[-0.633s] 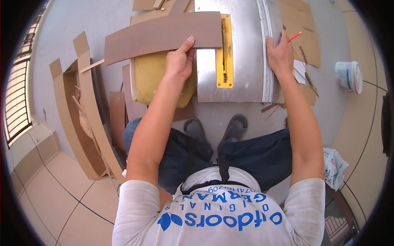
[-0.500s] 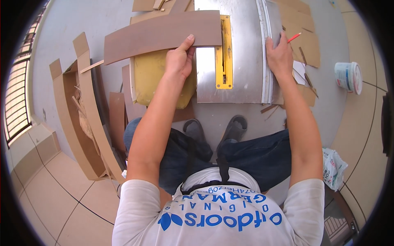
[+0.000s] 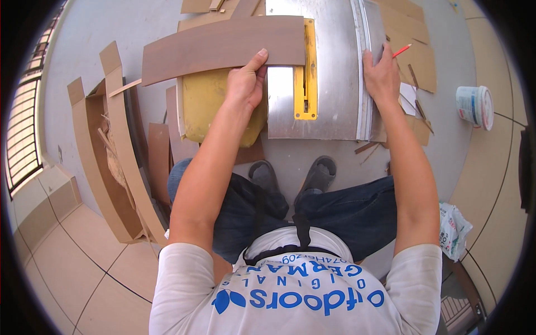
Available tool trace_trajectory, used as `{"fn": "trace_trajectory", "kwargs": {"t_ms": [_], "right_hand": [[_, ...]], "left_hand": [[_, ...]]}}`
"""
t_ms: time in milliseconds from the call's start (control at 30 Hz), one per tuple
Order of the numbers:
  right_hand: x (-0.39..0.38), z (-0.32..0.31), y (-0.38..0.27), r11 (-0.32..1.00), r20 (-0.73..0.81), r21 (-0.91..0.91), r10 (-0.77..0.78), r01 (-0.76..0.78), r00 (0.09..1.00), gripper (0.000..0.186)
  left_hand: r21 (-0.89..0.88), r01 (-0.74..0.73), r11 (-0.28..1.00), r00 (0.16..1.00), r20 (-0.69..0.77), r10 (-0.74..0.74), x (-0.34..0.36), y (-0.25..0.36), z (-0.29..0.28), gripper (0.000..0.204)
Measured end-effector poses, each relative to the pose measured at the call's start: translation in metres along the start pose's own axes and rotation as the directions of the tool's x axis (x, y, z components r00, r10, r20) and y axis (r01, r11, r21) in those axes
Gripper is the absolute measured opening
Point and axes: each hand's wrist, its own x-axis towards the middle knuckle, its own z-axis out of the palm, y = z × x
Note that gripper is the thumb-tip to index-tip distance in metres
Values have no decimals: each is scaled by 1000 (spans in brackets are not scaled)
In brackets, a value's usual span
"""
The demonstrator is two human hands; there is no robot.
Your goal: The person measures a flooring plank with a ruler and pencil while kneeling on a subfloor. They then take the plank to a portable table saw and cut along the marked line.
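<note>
Under my hands is the metal saw table (image 3: 335, 84), silvery, with a yellow insert plate (image 3: 306, 84) set into its middle. A long brown board (image 3: 218, 47) lies across its far left part, reaching well past the table's left edge. The table stands on a grey floor (image 3: 84, 50). On that floor, brown offcuts (image 3: 413, 39) lie to my right, a white tub (image 3: 474, 106) farther right, and cardboard pieces (image 3: 106, 162) lean on my left
</note>
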Motion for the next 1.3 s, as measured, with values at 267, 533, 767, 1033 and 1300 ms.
{"fn": "trace_trajectory", "kwargs": {"t_ms": [267,533,767,1033,1300], "right_hand": [[0,-2,-3,1000,-1,-21,3,-3,1000,74],[0,1,-2,1000,-24,-20,-17,16,1000,74],[0,2,-1,999,-48,-8,-45,44,998,74],[-1,1,-2,999,-38,-15,-33,33,999,74],[0,2,0,999,-43,-14,-38,37,998,75]], "left_hand": [[27,15,1000,1000,-22,-15,-8,-2,-7,29],[30,2,1000,1000,11,-2,-16,-5,-12,33],[44,20,999,1000,3,-20,-22,-6,-14,34],[61,2,998,1000,4,-3,-27,-9,-18,30],[56,29,998,1000,10,-30,-35,-9,-20,31]]}}
